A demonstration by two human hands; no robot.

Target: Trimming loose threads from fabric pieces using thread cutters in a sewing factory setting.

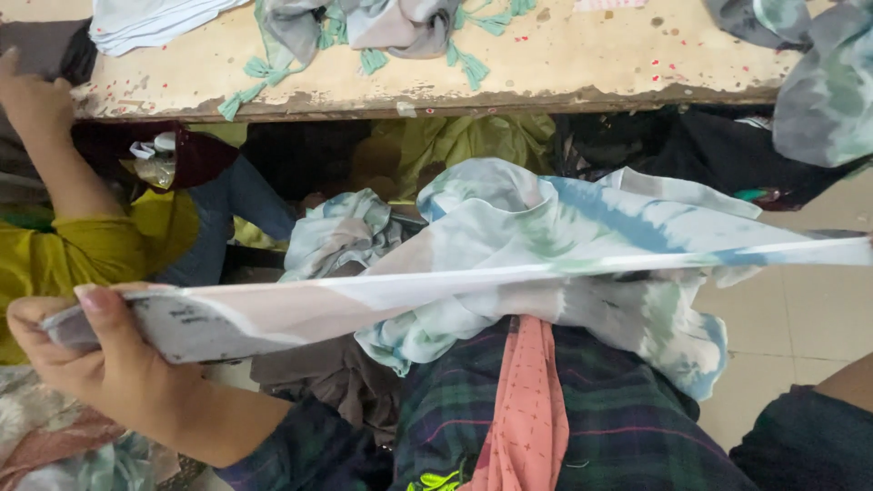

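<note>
Over the lap, left hand (95, 350) gripping tie-dye cloth (509, 264)

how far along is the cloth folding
Done: nothing shows as folded. In hand: the left hand pinches one end of a tie-dye cloth stretched taut to the right; the right hand is out of view. Left: more tie-dye cloth lies bunched on the table.

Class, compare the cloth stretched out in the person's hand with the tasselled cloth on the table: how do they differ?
The stretched cloth is pulled taut and flat, gripped by the left hand; the tasselled cloth lies crumpled and unheld. Only the tasselled cloth shows green tassels. Both are pale and tie-dyed.
</note>
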